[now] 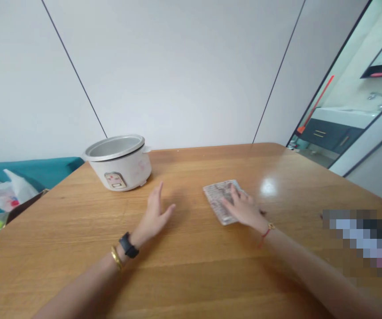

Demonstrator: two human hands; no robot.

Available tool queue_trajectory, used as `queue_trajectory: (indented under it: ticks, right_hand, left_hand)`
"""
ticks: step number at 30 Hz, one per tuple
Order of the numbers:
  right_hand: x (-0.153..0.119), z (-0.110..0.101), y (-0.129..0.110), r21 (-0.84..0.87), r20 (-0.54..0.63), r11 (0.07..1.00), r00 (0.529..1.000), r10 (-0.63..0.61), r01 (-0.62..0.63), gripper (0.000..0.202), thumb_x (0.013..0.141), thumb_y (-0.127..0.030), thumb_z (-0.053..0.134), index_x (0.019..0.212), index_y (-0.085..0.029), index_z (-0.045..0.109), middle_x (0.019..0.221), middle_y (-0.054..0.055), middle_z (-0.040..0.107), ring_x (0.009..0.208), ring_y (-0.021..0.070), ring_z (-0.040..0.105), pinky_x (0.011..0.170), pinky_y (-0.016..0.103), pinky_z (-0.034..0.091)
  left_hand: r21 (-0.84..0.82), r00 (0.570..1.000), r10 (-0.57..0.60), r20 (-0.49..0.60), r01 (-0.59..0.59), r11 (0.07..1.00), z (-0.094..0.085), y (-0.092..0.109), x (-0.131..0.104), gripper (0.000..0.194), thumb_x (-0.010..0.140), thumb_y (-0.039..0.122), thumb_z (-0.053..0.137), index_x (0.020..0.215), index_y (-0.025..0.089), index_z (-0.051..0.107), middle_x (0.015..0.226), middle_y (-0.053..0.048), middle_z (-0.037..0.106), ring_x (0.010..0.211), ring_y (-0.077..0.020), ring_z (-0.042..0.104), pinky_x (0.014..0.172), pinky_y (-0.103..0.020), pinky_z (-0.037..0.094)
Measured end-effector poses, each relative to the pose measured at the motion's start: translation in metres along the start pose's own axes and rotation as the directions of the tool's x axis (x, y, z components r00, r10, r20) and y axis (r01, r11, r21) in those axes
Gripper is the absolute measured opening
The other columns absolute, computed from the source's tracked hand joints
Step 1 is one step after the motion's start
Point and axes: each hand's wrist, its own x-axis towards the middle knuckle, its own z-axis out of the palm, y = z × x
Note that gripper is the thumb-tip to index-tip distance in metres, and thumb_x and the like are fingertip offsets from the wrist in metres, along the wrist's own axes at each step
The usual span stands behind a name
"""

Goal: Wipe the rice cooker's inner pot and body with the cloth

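On the table [184, 274], right of the middle, the right hand [244, 210] touches the striped cloth [218, 199] with fingers slightly spread; at left, near the white cooker [127, 170], the left hand [153, 217] has its thumb apart.

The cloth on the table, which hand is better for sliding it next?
Probably the right hand: its fingers are over the cloth, seemingly touching it. The left hand is apart from it, nearer the pot.

Black wristband [129, 245], gold bangle [116, 258]; red cord bracelet [265, 234].
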Motion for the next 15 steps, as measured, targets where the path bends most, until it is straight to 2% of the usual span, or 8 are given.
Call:
queue_trajectory:
  ticks: [1,2,3,4,6,9,11,15]
  right_hand:
    - [-0.015,0.010,-0.023,0.145,0.068,0.983,0.990,-0.123,0.112,0.084,0.090,-0.070,0.043,0.160,-0.026,0.027,0.158,0.018,0.037,0.148,0.0413,0.029,0.116,0.068,0.022]
    - [-0.028,0.016,-0.044,0.303,0.135,0.932,0.960,-0.247,0.197,0.085,0.092,-0.069,0.043,0.162,-0.028,0.019,0.163,0.013,0.030,0.150,0.0360,0.026,0.119,0.061,0.024]
    - [-0.038,0.017,-0.060,0.420,0.170,0.880,0.933,-0.316,0.222,0.086,0.093,-0.067,0.043,0.163,-0.029,0.011,0.166,0.010,0.022,0.152,0.0322,0.024,0.121,0.057,0.025]
    - [-0.045,0.015,-0.070,0.480,0.173,0.842,0.914,-0.366,0.246,0.087,0.093,-0.066,0.044,0.163,-0.030,0.005,0.168,0.007,0.015,0.153,0.0295,0.021,0.122,0.055,0.025]
    - [-0.050,0.005,-0.071,0.488,0.133,0.826,0.911,-0.392,0.284,0.090,0.092,-0.063,0.048,0.163,-0.030,0.002,0.169,0.006,0.010,0.155,0.0273,0.015,0.124,0.053,0.020]
    - [-0.041,-0.002,-0.040,0.378,0.034,0.884,0.950,-0.311,0.276,0.088,0.089,-0.058,0.054,0.162,-0.027,0.015,0.166,0.011,0.023,0.153,0.0292,0.021,0.124,0.054,0.020]
    - [-0.033,0.005,-0.015,0.334,-0.009,0.917,0.973,-0.229,0.219,0.083,0.088,-0.055,0.053,0.159,-0.022,0.024,0.160,0.016,0.035,0.148,0.0308,0.034,0.122,0.054,0.027]
    - [-0.025,0.025,0.010,0.230,-0.110,0.950,0.975,-0.191,0.212,0.072,0.088,-0.049,0.052,0.150,-0.016,0.037,0.146,0.019,0.052,0.136,0.0330,0.049,0.115,0.056,0.036]
  left_hand:
    - [0.002,0.992,0.066,0.108,-0.067,0.998,0.007,0.017,-0.004,0.083,0.093,0.048,0.054,0.160,0.020,0.015,0.161,-0.017,0.030,0.148,-0.0322,0.030,0.120,-0.052,0.026]
    - [0.012,0.970,0.114,0.213,-0.119,0.993,0.011,0.031,-0.007,0.082,0.093,0.048,0.055,0.161,0.024,0.017,0.161,-0.015,0.031,0.147,-0.0322,0.033,0.119,-0.051,0.029]
    - [0.035,0.949,0.123,0.292,-0.139,0.990,0.013,0.041,-0.011,0.079,0.093,0.049,0.056,0.160,0.028,0.021,0.160,-0.013,0.036,0.144,-0.0330,0.038,0.117,-0.051,0.032]
    - [0.067,0.933,0.099,0.345,-0.130,0.989,0.011,0.046,-0.014,0.075,0.093,0.050,0.055,0.159,0.030,0.026,0.157,-0.012,0.042,0.140,-0.0339,0.043,0.114,-0.052,0.035]
    - [0.175,0.927,-0.011,0.375,-0.059,0.983,0.000,0.042,-0.022,0.066,0.094,0.053,0.053,0.154,0.030,0.039,0.148,-0.012,0.052,0.132,-0.0361,0.051,0.108,-0.054,0.039]
    - [0.379,0.932,-0.172,0.319,0.040,0.924,-0.033,0.003,-0.035,0.056,0.093,0.059,0.050,0.138,0.027,0.058,0.146,-0.012,0.055,0.130,-0.0389,0.052,0.108,-0.058,0.036]
    - [0.465,0.933,-0.237,0.270,0.089,0.881,-0.058,-0.033,-0.042,0.055,0.091,0.059,0.052,0.136,0.028,0.059,0.148,-0.011,0.053,0.129,-0.0389,0.053,0.107,-0.060,0.034]
    - [0.485,0.942,-0.247,0.227,0.111,0.867,-0.098,-0.094,-0.041,0.054,0.087,0.055,0.056,0.134,0.028,0.059,0.149,-0.011,0.053,0.134,-0.0369,0.049,0.111,-0.059,0.030]
